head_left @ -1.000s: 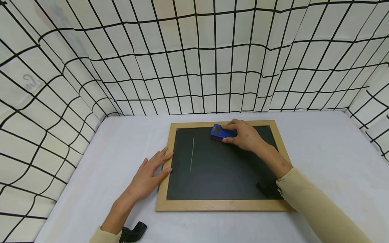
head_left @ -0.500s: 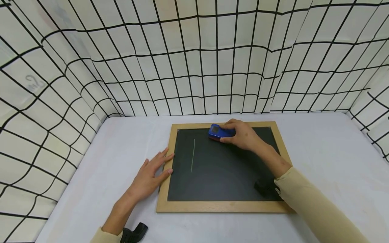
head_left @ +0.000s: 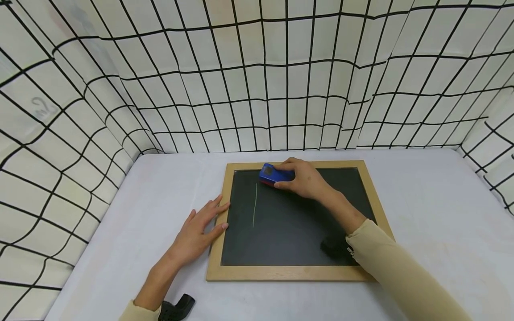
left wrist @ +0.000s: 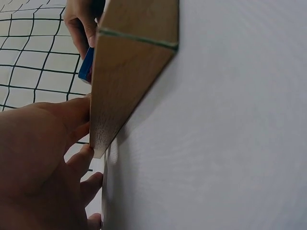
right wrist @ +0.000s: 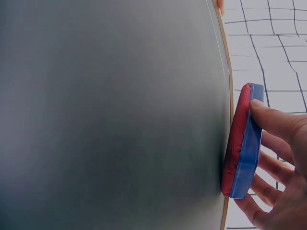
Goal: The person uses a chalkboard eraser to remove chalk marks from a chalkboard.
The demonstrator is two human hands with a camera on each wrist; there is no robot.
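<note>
A chalkboard [head_left: 281, 232] in a light wooden frame lies on the white-covered table. One thin, pale chalk line [head_left: 254, 205] runs down its left part. My right hand [head_left: 307, 178] grips a blue eraser [head_left: 270, 174] near the board's top edge, just right of the line's upper end. In the right wrist view the eraser's red felt pad [right wrist: 236, 139] faces the board, thumb on one side and fingers on the other. My left hand [head_left: 196, 234] rests with spread fingers on the left side of the wooden frame [left wrist: 117, 81].
White walls with a black grid net [head_left: 249, 89] stand behind and on both sides of the table [head_left: 168, 178]. A black wrist device [head_left: 176, 307] sits at the left sleeve, and another [head_left: 335, 247] hangs under the right wrist over the board.
My right hand has moved left along the top of the board with the eraser, closer to the chalk line. The left hand stays on the frame.
</note>
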